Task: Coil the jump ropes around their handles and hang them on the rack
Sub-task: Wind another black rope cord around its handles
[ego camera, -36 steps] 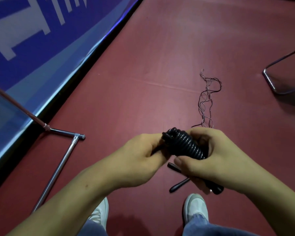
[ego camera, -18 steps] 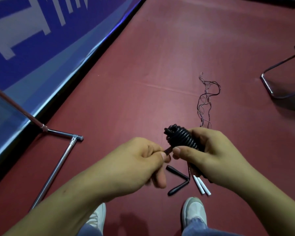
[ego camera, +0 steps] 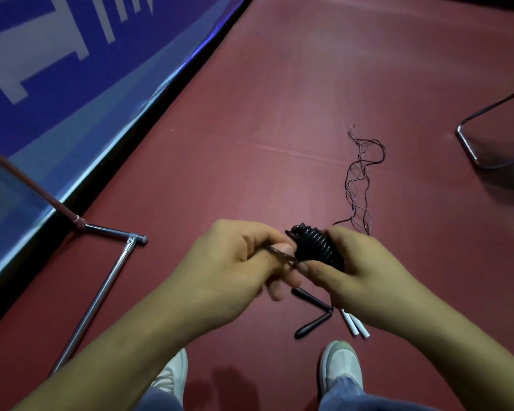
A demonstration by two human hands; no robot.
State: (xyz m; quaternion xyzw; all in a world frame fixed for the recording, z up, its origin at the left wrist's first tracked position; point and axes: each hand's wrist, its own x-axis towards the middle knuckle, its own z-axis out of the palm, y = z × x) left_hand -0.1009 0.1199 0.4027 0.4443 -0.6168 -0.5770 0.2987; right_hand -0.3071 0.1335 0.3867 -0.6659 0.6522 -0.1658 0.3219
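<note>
Mid-task, on first rope by the look of it. Holding black coil [ego camera: 315,247] clamped in right grip [ego camera: 362,271], up above the floor [ego camera: 250,114], near centre. Pinching its loose tail [ego camera: 279,253] tight in left grip [ego camera: 235,262], just left of the black coil; looks like tucking or tying off the last turn. Cannot see handles inside: hidden by wraps and fingers. No hung ropes in shot; of the rack, only base tubes [ego camera: 107,281] at near left, no bar or hooks visible. Left to do, by my read: secure this tail, hang it. Then apparently two more on the floor: black handles [ego camera: 313,324] right below the grips, white handles [ego camera: 355,326] just right of those, thin tangled cord [ego camera: 361,179] trailing to the far side. Cannot match that cord to either pair. Call it under a third done.
</note>
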